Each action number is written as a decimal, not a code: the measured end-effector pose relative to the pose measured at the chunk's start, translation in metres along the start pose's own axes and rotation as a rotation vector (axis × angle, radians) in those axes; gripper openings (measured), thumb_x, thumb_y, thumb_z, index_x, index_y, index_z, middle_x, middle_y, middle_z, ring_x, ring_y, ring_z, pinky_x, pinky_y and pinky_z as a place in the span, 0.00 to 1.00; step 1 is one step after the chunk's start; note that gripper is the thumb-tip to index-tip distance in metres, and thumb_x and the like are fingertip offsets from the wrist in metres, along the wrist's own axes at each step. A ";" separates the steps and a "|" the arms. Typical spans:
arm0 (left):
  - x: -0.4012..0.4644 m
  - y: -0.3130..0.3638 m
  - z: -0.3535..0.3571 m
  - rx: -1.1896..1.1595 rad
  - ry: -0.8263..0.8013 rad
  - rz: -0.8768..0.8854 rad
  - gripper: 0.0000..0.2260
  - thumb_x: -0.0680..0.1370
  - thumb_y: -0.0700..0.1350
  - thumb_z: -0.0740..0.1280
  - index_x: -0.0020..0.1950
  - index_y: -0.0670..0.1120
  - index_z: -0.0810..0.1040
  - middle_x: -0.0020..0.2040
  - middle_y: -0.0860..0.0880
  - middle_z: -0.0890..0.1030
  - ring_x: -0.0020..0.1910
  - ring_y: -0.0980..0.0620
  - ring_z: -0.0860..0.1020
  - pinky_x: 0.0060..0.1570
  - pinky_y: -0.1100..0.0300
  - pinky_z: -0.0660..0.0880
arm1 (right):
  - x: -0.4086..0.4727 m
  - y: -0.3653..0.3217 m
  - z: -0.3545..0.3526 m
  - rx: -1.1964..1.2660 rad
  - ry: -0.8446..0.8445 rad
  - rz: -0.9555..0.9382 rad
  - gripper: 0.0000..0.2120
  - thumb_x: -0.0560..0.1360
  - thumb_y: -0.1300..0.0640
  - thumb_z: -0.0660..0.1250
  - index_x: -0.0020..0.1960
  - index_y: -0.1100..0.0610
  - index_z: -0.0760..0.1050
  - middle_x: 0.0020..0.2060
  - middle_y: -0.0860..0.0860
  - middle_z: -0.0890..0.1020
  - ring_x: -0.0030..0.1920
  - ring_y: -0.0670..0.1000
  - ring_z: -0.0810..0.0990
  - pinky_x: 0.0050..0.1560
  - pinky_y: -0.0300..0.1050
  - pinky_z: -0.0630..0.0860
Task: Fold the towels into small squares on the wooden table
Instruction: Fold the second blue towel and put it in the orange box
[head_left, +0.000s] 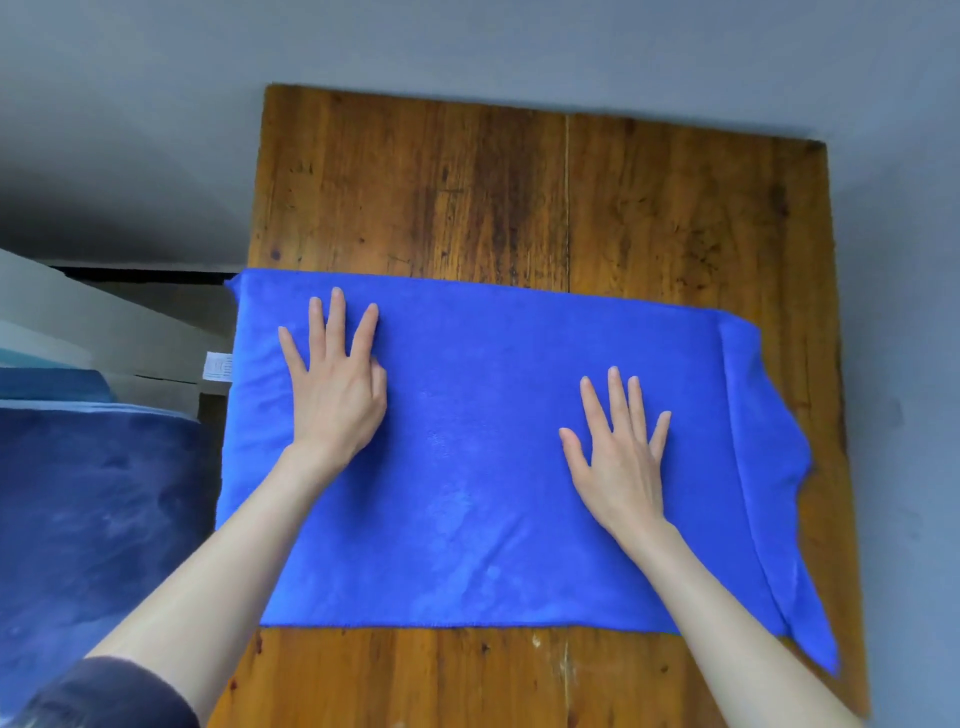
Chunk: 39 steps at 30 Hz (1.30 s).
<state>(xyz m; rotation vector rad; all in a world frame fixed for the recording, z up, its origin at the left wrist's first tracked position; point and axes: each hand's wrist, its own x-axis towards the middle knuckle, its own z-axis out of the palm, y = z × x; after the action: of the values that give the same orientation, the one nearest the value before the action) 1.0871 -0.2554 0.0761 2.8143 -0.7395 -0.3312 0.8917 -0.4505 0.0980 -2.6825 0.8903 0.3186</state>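
Pressing flat-palmed, fingers spread and gripping nothing, the left hand (332, 384) and right hand (621, 457) smooth a bright blue microfibre towel (467, 467) overhanging the brown wooden table's (467, 197) left edge, apparently halved, with further folds remaining.

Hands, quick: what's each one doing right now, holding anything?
Left hand: open, flat on the blue towel, holding nothing.
Right hand: open, flat on the towel, holding nothing.

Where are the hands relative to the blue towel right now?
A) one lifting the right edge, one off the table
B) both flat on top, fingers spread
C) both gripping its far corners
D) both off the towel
B: the left hand and right hand lie palm-down on the blue towel, fingers spread, pinching nothing.
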 end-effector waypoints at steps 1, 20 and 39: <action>-0.005 0.013 0.001 0.000 0.000 0.022 0.24 0.76 0.40 0.54 0.73 0.45 0.60 0.76 0.40 0.54 0.75 0.38 0.49 0.69 0.34 0.46 | -0.005 0.012 -0.002 0.021 0.036 0.025 0.27 0.77 0.47 0.54 0.75 0.54 0.59 0.76 0.54 0.56 0.76 0.54 0.48 0.71 0.64 0.44; -0.059 0.264 0.096 0.165 -0.181 0.464 0.23 0.77 0.52 0.52 0.71 0.48 0.67 0.73 0.42 0.65 0.72 0.39 0.62 0.65 0.34 0.58 | -0.005 0.206 -0.050 0.551 0.089 0.686 0.09 0.77 0.53 0.64 0.49 0.59 0.70 0.40 0.51 0.75 0.45 0.56 0.75 0.40 0.44 0.67; -0.063 0.265 0.105 0.209 -0.125 0.427 0.24 0.78 0.53 0.51 0.74 0.49 0.60 0.75 0.44 0.59 0.75 0.42 0.54 0.69 0.38 0.46 | 0.047 0.285 -0.083 0.958 0.134 0.758 0.11 0.77 0.55 0.63 0.49 0.63 0.77 0.34 0.47 0.74 0.40 0.49 0.73 0.32 0.34 0.67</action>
<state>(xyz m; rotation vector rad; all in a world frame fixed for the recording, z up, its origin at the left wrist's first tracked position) 0.8844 -0.4647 0.0549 2.7355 -1.4460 -0.3737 0.7645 -0.7230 0.1023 -1.4445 1.5695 -0.1335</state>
